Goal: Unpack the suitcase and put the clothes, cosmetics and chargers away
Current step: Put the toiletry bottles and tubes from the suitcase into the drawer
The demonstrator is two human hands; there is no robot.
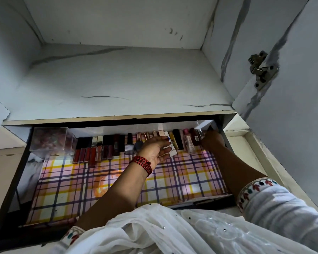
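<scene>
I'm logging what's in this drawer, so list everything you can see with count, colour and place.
drawer: one, dark-framed, pulled open
shelf: one, white marbled, above it
plaid liner: one, pink-yellow-purple, drawer floor
clear box: one, pinkish contents, back left
lip glosses: several, red, beside the box
nail polish bottle: one, grey, mid row
white tube: one, white, right of middle
small bottles: several, pink and dark, back right
hinge: one, metal, right door
left hand: one, red wrist thread, fingers curl on white tube
right hand: one, shadowed, back right corner
</scene>
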